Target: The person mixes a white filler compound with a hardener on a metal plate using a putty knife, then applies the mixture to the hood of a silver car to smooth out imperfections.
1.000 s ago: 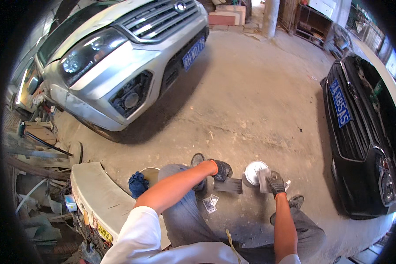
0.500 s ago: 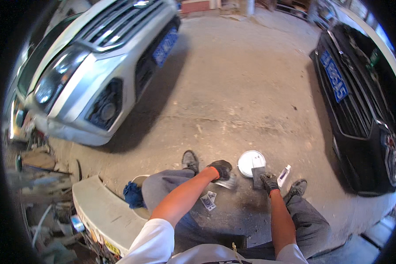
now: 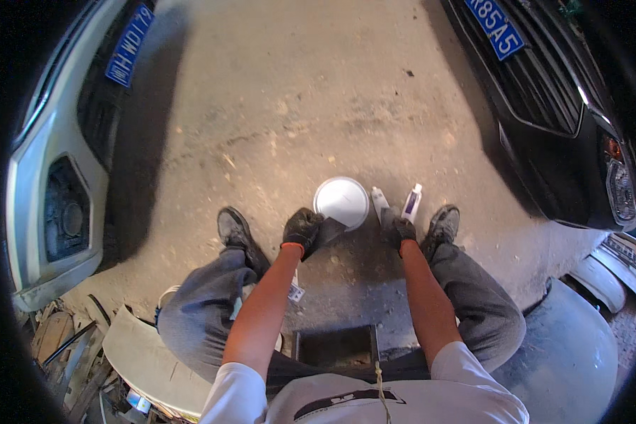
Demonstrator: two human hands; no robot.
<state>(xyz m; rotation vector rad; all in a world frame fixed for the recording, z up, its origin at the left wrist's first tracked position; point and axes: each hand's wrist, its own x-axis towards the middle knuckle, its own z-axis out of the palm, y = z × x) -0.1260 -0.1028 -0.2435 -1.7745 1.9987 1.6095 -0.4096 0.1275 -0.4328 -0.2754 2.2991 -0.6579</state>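
Note:
My left hand, in a dark glove with orange cuff, grips a flat dark scraper at the lower-left edge of a round white lid. My right hand, gloved alike, is closed on another flat dark scraper right of the lid. Beside that hand lie a white tube with a purple label and a greyer tube. Printed cards lie below my left hand, partly behind my forearm.
A silver car stands left and a black car right. An open dark box is between my legs. Loose pale body panels and scrap lie lower left; grey panels lie lower right.
My view has tilted down. My left hand and its scraper have come to the lid's edge; my right hand's scraper has moved off the lid to its right.

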